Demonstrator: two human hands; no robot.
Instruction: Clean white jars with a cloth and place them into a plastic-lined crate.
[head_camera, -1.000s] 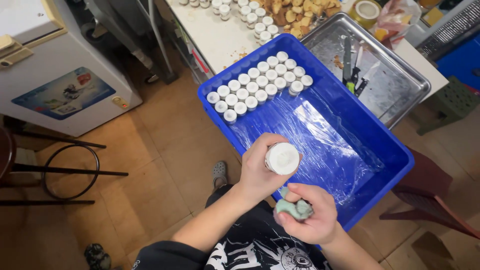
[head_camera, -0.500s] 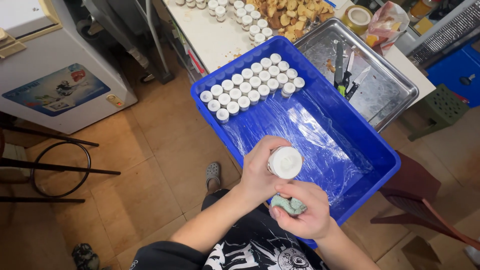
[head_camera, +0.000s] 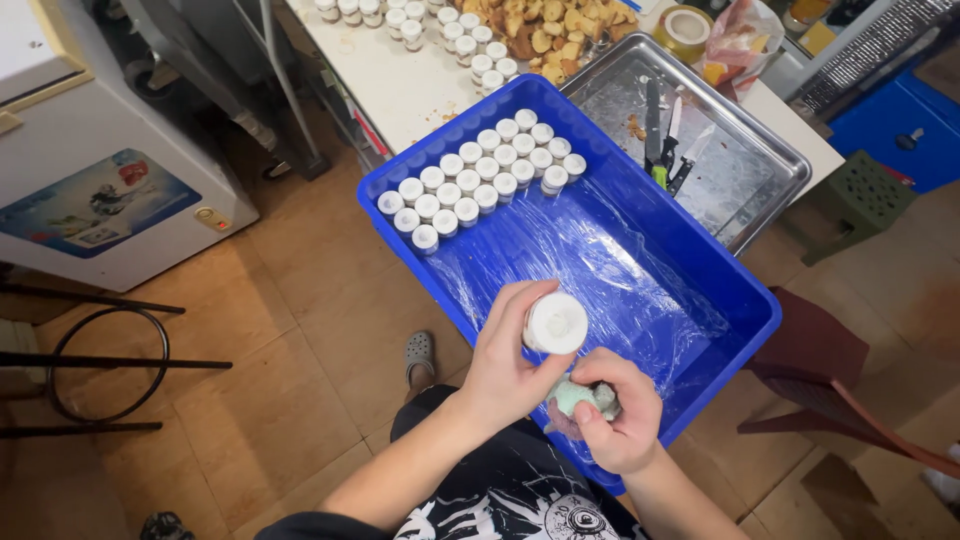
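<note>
Left hand (head_camera: 510, 365) has its grip wrapped around a small white-capped jar (head_camera: 553, 324), held over the near end of the blue crate (head_camera: 720, 290). Right hand (head_camera: 618, 410) clutches a pale green cloth (head_camera: 580, 396) just beneath it. Rows of capped jars (head_camera: 480, 180) fill the crate's far corner; a steel tray (head_camera: 760, 170) with knives (head_camera: 668, 140) sits beyond on the tabletop (head_camera: 400, 85).

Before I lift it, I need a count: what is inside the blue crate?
The blue crate is lined with clear plastic film. Rows of white-capped jars fill its far corner. The left hand and right hand cover its near edge, so anything there is hidden.
</note>
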